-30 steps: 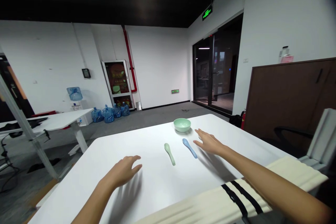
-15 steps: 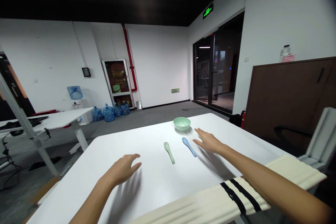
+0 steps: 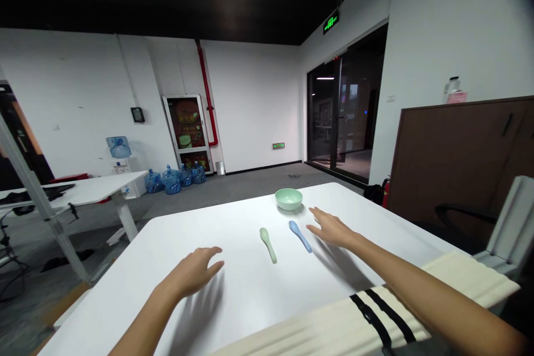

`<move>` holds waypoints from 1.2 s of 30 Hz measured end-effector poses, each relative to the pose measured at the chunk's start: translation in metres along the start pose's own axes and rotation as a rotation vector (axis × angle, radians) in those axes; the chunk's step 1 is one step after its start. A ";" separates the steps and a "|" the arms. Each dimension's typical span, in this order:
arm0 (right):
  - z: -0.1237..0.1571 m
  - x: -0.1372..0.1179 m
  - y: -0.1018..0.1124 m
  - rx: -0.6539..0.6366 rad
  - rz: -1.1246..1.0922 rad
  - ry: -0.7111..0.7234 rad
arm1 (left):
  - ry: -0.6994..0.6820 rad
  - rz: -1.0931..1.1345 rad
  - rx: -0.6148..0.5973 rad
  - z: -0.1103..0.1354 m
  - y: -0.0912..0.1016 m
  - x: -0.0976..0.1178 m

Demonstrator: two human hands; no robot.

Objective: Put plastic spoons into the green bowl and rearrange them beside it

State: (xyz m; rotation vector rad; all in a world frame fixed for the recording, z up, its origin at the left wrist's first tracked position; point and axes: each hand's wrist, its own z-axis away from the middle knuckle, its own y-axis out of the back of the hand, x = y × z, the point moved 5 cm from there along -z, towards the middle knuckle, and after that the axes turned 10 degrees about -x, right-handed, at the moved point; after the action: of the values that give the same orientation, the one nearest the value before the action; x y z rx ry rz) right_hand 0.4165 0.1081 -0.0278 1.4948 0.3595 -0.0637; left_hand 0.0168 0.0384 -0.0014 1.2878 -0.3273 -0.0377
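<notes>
A pale green bowl (image 3: 288,198) stands near the far edge of a white table (image 3: 233,289). In front of it lie a green spoon (image 3: 268,245) and, to its right, a blue spoon (image 3: 301,235). My right hand (image 3: 331,227) rests flat on the table just right of the blue spoon, fingers stretched out, holding nothing. My left hand (image 3: 192,275) lies palm down on the table well left of the green spoon, fingers apart and empty.
A cream cloth with black stripes (image 3: 375,317) lies along the table's near right edge. A brown cabinet (image 3: 459,161) and a dark chair (image 3: 454,222) stand to the right. Another white desk (image 3: 83,189) and blue water jugs (image 3: 171,179) are at the left rear.
</notes>
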 end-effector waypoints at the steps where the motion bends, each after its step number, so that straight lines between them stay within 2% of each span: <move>1: 0.000 0.000 0.000 -0.002 0.001 0.000 | 0.000 0.001 0.001 0.000 0.000 0.000; 28: -0.001 -0.002 -0.003 0.011 -0.030 0.031 | -0.028 0.005 0.052 -0.001 0.000 -0.004; 36: -0.002 -0.001 -0.005 0.020 -0.033 0.041 | -0.019 0.012 0.024 0.001 0.000 -0.002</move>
State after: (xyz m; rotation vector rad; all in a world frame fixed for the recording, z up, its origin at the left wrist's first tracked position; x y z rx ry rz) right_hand 0.4144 0.1096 -0.0321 1.5114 0.4178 -0.0624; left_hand 0.0146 0.0382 -0.0015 1.3094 -0.3524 -0.0359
